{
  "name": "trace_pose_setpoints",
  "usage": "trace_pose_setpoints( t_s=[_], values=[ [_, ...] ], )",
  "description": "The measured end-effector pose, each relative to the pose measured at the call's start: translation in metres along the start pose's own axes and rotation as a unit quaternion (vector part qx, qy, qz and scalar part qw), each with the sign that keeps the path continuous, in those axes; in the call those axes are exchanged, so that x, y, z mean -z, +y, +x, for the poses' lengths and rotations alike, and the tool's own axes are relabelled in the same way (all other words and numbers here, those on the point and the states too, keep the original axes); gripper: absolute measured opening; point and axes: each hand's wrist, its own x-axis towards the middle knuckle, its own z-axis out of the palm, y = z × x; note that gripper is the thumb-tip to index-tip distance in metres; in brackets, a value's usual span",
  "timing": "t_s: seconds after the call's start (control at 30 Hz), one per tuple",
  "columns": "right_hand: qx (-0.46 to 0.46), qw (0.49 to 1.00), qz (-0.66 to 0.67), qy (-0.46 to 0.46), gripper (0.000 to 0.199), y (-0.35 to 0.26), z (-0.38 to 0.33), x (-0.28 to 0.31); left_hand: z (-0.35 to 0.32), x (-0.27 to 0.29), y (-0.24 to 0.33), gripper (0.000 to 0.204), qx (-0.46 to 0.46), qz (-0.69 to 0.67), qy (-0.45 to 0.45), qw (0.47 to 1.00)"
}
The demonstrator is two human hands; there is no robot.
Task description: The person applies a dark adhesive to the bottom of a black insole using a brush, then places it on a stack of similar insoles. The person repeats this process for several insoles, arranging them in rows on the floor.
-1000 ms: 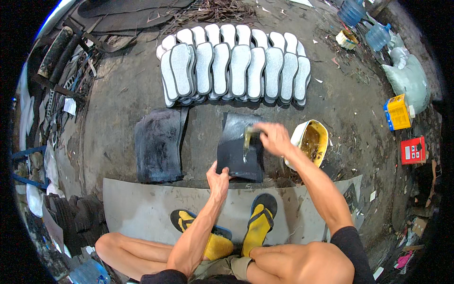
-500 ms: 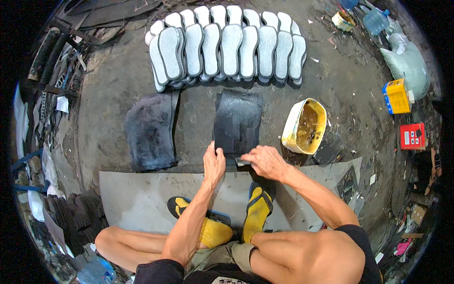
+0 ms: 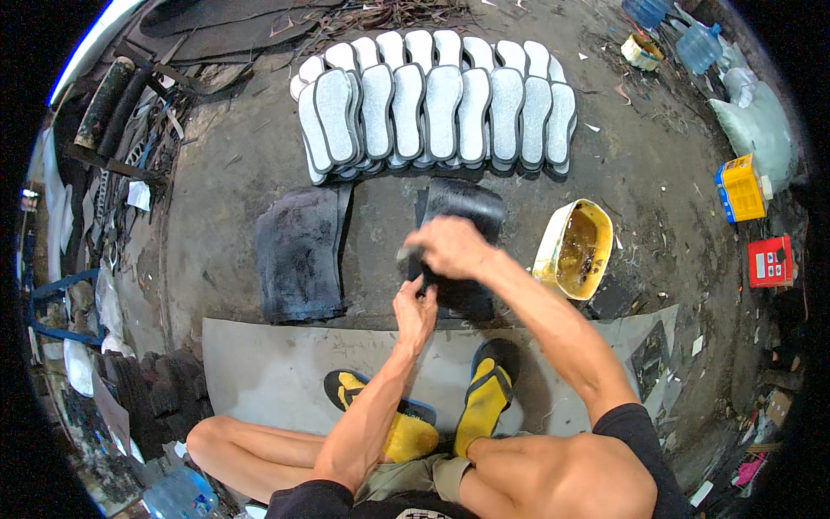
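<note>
In front of me lies a stack of black rubber-like sheets (image 3: 467,203), its top face shiny at the far end. My left hand (image 3: 415,313) is closed at its near left edge, pinching a sheet's edge between thumb and fingers. Just beyond it my right hand (image 3: 454,248) reaches over the stack, fingers closed round a small grey-tipped tool (image 3: 410,254). That tool is blurred and its kind cannot be made out. The right hand and forearm hide the middle of the sheets. A second stack of dull black sheets (image 3: 300,251) lies to the left.
An off-white tub (image 3: 553,251) of brown liquid stands to the right. White-topped, dark-edged shoe soles (image 3: 443,104) are piled in rows at the back. A grey mat (image 3: 285,363) lies under my sandalled feet. At far right are a yellow can (image 3: 740,189) and a red box (image 3: 769,261).
My right hand, with the tool, has moved from the stack's near edge up and left across it. My left hand still pinches the left edge. The whole view has shifted slightly.
</note>
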Motion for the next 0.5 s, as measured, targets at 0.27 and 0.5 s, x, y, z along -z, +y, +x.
trace_pose_setpoints(
  t_s=[0.27, 0.5],
  values=[
    [-0.109, 0.984, -0.091, 0.104, 0.026, 0.014, -0.047, -0.014, -0.023, 0.002, -0.006, 0.039, -0.038, -0.019, 0.075, 0.996],
    [-0.122, 0.985, 0.069, 0.103, 0.037, -0.047, -0.105, -0.006, 0.034, 0.028, -0.006, 0.040, 0.083, -0.203, 0.018, 0.976]
  ],
)
